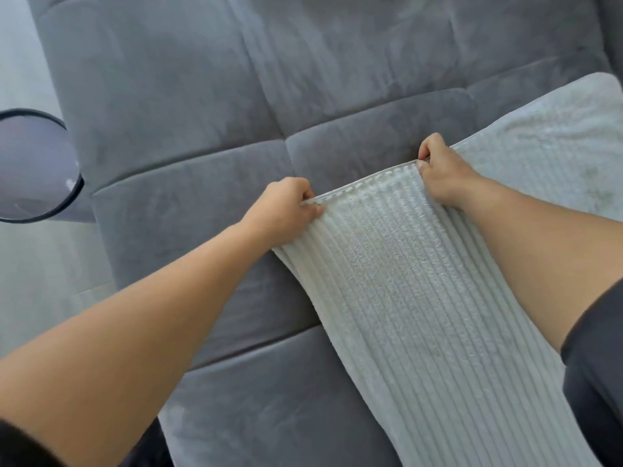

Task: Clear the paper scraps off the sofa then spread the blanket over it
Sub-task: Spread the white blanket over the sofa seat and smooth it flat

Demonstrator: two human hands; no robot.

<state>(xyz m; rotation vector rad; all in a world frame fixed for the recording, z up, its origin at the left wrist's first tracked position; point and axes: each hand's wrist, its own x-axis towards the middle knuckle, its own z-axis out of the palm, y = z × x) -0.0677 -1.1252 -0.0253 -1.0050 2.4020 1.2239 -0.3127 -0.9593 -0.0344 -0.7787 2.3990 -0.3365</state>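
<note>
A pale ribbed blanket (411,288) stretches from the lower right up across the grey velvet sofa (188,96). My left hand (286,210) pinches its top hem at the left corner. My right hand (441,170) grips the same hem at the right corner. The hem is pulled taut between both hands over the sofa seat. More of the blanket lies bunched on the sofa at the right (556,136). No paper scraps show on the visible cushions.
A round dark-rimmed glass table (72,192) stands at the left, beside the sofa's arm. Pale floor (40,281) shows below it. A dark trouser leg (593,382) is at the right edge.
</note>
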